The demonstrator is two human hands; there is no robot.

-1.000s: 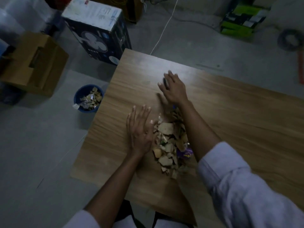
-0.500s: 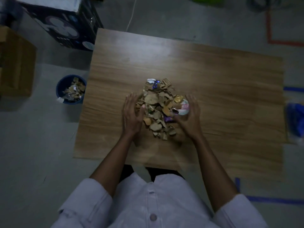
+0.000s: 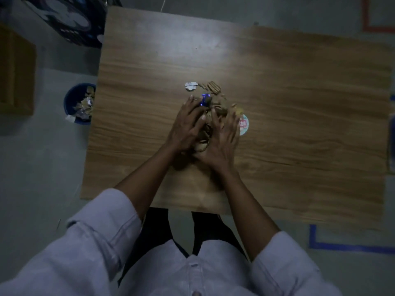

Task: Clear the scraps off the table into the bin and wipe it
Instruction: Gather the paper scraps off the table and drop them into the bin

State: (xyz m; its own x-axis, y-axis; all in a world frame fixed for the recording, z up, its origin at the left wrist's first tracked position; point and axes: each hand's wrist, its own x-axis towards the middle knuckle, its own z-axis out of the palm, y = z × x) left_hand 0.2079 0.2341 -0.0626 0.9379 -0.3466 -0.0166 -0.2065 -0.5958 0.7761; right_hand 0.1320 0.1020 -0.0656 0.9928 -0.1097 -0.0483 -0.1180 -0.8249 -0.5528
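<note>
While the person in a pale buttoned shirt (image 3: 192,274) leaned over the near edge of the wooden table (image 3: 299,103), both forearms reached forward with the sleeves pushed up. The left hand (image 3: 188,124) and the right hand (image 3: 222,142) lay on either side of the pile of scraps (image 3: 205,135), heels close together. Their fingers were spread and nearly straight, pressing against the pile from both sides and cupping it, not curled round any one piece. The pile sat near the middle of the table and was largely covered by the hands; what showed of it was brown torn cardboard.

Just beside the right hand lay a round lid (image 3: 244,124) with red print, too blurred to read. At the left fingertips lay a blue wrapper (image 3: 205,101). Beyond it, apart from the pile, were a white scrap (image 3: 190,86) and a ribbed cardboard piece (image 3: 212,86), almost touching each other.

On the floor off the table's left edge stood a blue bin (image 3: 68,97), holding scraps already. Farther left stood a brown carton (image 3: 17,71), and at the far left corner a dark box (image 3: 70,20) with white graphics, on which no lettering was legible. Blue tape (image 3: 342,246) and red tape (image 3: 376,28) marked the floor on the right.
</note>
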